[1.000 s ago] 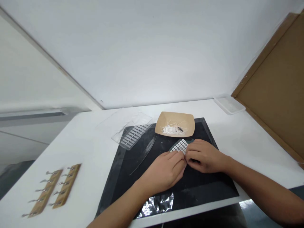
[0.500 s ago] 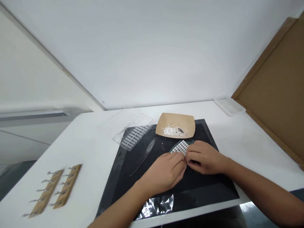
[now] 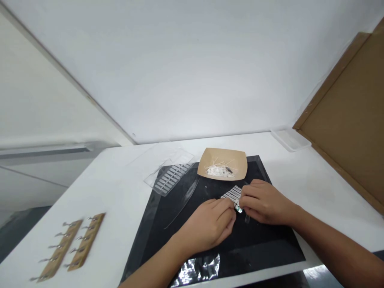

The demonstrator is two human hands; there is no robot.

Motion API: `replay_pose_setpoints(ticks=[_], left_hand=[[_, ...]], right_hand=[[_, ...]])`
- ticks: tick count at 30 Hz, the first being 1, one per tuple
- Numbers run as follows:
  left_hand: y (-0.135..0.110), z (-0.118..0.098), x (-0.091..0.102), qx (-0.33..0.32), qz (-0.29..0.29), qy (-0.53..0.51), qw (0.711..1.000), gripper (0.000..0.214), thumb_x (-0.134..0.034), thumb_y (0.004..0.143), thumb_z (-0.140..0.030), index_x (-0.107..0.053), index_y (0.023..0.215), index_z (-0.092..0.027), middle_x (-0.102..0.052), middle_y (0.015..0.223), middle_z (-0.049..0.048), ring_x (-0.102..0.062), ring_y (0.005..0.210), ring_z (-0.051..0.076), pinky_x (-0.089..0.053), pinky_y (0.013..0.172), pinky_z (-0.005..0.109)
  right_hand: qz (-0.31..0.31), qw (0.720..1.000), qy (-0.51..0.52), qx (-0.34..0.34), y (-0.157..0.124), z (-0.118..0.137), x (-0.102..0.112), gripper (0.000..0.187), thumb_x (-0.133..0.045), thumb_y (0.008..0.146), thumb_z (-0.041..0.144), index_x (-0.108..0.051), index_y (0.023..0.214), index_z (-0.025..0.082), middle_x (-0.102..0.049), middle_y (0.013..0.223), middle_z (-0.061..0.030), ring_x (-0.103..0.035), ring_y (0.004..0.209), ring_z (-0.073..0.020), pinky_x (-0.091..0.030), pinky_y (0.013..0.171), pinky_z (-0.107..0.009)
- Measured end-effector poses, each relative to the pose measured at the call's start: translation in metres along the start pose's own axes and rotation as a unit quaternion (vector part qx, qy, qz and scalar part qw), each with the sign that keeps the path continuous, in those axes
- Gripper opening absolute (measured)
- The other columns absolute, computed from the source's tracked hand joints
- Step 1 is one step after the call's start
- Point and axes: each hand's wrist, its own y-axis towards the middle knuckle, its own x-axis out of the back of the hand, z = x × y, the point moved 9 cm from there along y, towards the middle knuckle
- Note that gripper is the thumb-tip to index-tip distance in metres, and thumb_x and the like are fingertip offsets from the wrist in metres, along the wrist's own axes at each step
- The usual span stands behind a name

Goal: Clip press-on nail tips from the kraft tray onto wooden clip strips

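Observation:
Over the dark mat (image 3: pixel 156 248), a sheet of small white rounded stickers (image 3: pixel 232 193) shows just beyond and between my fingertips. My left hand (image 3: pixel 210 224) is closed, its thumb and forefinger pinching at the near left edge of the sheet. My right hand (image 3: pixel 267 204) has its fingers curled together at the right side of the sheet; what they hold is hidden. A small shiny greenish patch (image 3: pixel 239 209) glints between the two hands. Below the right fingertips sticks out a small clear piece (image 3: pixel 247 219).
A brown paper tray (image 3: pixel 222 154) holding white scraps and thin sticks stands behind the hands. Left of it lies a clear plastic tray of nail tips (image 3: pixel 171 180). Two wooden strips (image 3: pixel 61 254) with metal clips lie far left; a white plastic tray (image 3: pixel 291 140) stands back right.
My hands have parted slightly and the greenish patch now shows between them. The sticker sheet has shifted a little right and looks less dark around its edge. The view has tilted slightly.

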Motion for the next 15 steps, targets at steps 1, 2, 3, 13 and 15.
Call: replay_pose_setpoints(ticks=[1,2,3,13,15], left_hand=[[0.0,0.0,0.0,0.0,-0.002,0.0,1.0,0.01,-0.053,0.1,-0.013,-0.059,0.092,-0.016,-0.065,0.092,0.0048,-0.063,0.082,0.018,-0.053,0.069,0.031],[0.0,0.0,0.001,0.0,-0.005,0.0,1.0,0.01,-0.053,0.1,-0.013,-0.059,0.092,-0.016,-0.065,0.092,0.0047,-0.063,0.082,0.018,-0.053,0.069,0.031],[0.0,0.001,0.001,0.001,-0.006,0.0,1.0,0.01,-0.053,0.099,-0.012,-0.059,0.092,-0.016,-0.065,0.091,0.0046,-0.064,0.082,0.018,-0.053,0.068,0.031],[0.002,0.002,0.004,0.008,-0.014,0.013,1.0,0.013,-0.052,0.1,-0.012,-0.058,0.089,-0.017,-0.066,0.089,0.005,-0.064,0.078,0.017,-0.054,0.066,0.03],[0.002,0.003,0.004,0.011,-0.015,0.012,1.0,0.013,-0.052,0.1,-0.012,-0.058,0.089,-0.017,-0.066,0.089,0.0052,-0.064,0.078,0.017,-0.054,0.067,0.03]], right_hand=[[0.004,1.0,-0.005,0.001,-0.001,0.0,0.0,0.012,-0.054,0.097,0.012,-0.061,0.09,0.019,-0.06,0.083,-0.0013,-0.049,0.074,-0.0168,-0.032,0.07,-0.033],[0.009,1.0,-0.011,0.002,-0.001,0.0,-0.001,0.012,-0.054,0.097,0.012,-0.061,0.089,0.019,-0.06,0.083,-0.0013,-0.048,0.074,-0.017,-0.031,0.069,-0.033],[0.015,1.0,-0.016,0.002,-0.002,0.0,-0.001,0.013,-0.054,0.097,0.012,-0.06,0.088,0.019,-0.059,0.083,-0.0013,-0.048,0.074,-0.0171,-0.031,0.069,-0.034],[0.087,0.996,-0.016,-0.029,-0.006,-0.009,-0.011,0.01,-0.053,0.095,0.012,-0.058,0.092,0.021,-0.063,0.088,-0.0027,-0.051,0.074,-0.0182,-0.032,0.069,-0.035],[0.102,0.994,0.011,-0.04,-0.007,-0.01,-0.013,0.008,-0.055,0.095,0.014,-0.058,0.096,0.021,-0.064,0.088,-0.0021,-0.052,0.074,-0.018,-0.033,0.069,-0.035]])
